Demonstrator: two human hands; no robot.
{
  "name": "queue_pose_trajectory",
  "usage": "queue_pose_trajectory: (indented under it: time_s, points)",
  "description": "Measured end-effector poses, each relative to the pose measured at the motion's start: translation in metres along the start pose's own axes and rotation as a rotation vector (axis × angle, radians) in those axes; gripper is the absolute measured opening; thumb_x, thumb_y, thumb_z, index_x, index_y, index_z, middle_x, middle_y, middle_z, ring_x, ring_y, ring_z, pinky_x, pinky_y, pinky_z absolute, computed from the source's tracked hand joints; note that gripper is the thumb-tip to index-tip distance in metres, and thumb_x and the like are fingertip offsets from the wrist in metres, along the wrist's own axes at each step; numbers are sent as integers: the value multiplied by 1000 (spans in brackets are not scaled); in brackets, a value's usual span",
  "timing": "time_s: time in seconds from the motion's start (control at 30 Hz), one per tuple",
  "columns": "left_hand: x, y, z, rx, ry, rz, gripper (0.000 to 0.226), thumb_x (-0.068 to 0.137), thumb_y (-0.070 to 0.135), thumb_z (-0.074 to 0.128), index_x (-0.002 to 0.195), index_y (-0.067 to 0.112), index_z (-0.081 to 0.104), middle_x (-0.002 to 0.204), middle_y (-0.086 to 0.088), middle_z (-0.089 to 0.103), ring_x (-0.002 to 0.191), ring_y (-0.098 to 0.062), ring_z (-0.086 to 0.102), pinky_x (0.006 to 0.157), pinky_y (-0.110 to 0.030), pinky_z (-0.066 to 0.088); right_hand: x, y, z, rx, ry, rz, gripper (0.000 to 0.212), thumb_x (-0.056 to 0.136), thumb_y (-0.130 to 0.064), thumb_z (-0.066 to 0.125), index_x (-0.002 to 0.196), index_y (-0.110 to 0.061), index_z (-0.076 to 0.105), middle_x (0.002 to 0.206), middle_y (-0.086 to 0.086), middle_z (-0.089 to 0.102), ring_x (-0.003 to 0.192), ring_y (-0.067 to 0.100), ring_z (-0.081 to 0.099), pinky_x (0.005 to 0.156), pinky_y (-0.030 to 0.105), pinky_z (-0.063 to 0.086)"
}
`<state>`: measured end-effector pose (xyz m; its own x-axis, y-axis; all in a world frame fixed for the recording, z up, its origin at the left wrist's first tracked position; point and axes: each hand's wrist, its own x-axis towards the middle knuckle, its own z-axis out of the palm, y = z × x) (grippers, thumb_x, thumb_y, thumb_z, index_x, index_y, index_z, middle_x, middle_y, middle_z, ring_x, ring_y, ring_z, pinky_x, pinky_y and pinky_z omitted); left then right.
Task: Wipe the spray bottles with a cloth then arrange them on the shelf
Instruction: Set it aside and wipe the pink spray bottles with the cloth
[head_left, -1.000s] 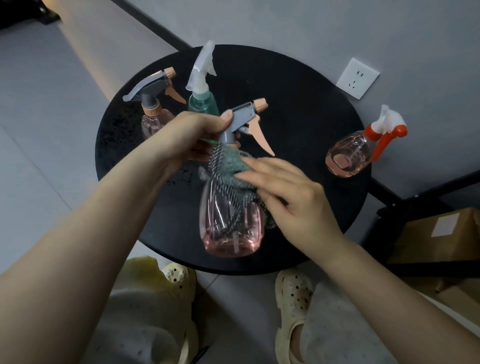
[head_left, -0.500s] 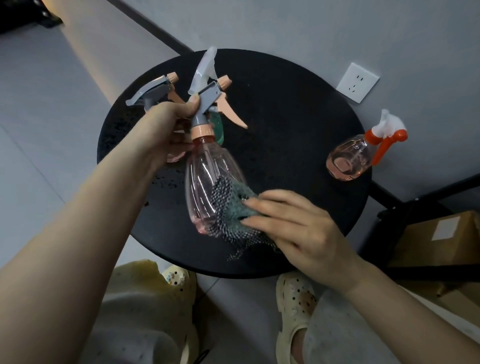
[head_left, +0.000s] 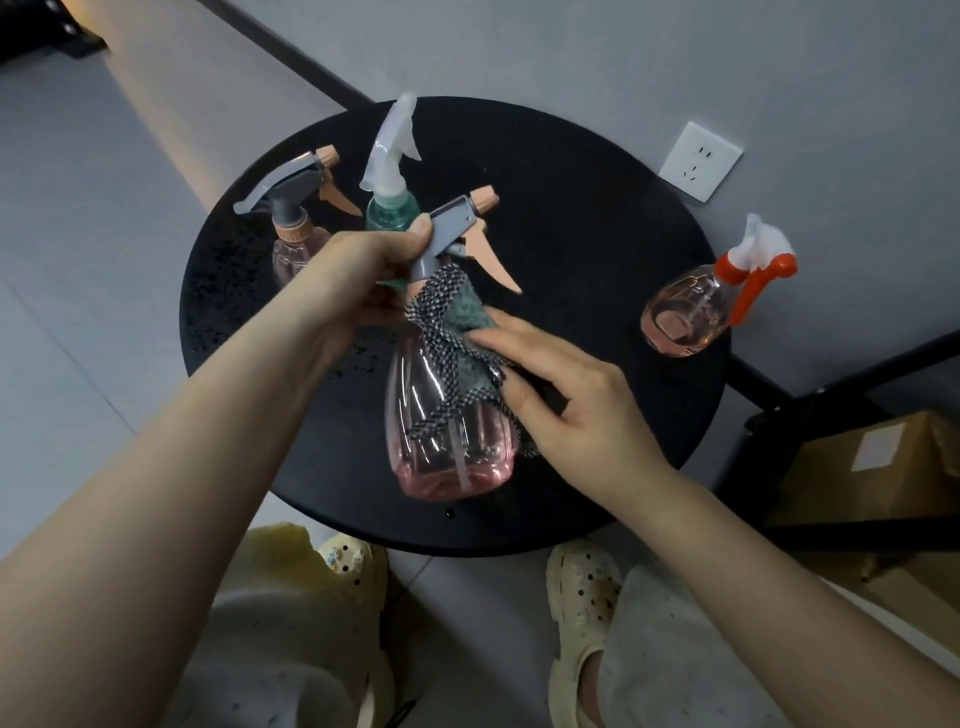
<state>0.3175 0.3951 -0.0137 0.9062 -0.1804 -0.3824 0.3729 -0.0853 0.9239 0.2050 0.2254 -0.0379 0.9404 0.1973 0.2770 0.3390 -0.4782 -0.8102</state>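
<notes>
My left hand grips the grey spray head of a pink transparent spray bottle and holds it above the round black table. My right hand presses a green cloth with a checked border against the bottle's neck and upper side. Behind my left hand stand a second pink bottle with a grey head and a green bottle with a clear white head. A pink bottle with an orange and white trigger stands at the table's right edge.
A grey wall with a white socket runs behind the table. A black shelf frame with cardboard boxes is at the right. My feet in pale clogs are under the table's near edge.
The held bottle has come back toward me and turned more upright. The cloth and my right hand have slid from the bottle's lower body up to its neck.
</notes>
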Motion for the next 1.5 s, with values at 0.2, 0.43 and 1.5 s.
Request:
queue_pose_trajectory:
  time_s: [0.2, 0.43, 1.5]
  points:
    - [3, 6, -21, -69, 161, -19, 22, 88, 39, 60, 85, 17, 58, 79, 3, 63, 69, -14, 59, 63, -32, 50, -19, 10, -5, -109, 11, -193, 28, 86, -8, 58, 112, -15, 66, 123, -6, 57, 118, 11, 54, 103, 23, 40]
    - [3, 3, -7, -18, 75, -9, 23, 91, 37, 57, 77, 18, 59, 61, 9, 66, 53, -5, 62, 48, -17, 48, -16, 10, -5, -293, -44, -361, 27, 90, -4, 58, 114, -8, 67, 127, -4, 54, 122, 22, 52, 105, 30, 41]
    - [-18, 7, 17, -129, 55, 45, 18, 84, 27, 66, 89, 10, 63, 44, 9, 57, 41, -3, 54, 50, -20, 46, -15, 7, 7, -393, 1, 19, 84, 78, -54, 62, 144, -27, 18, 152, -3, 16, 138, 19, 25, 107, 37, 35]
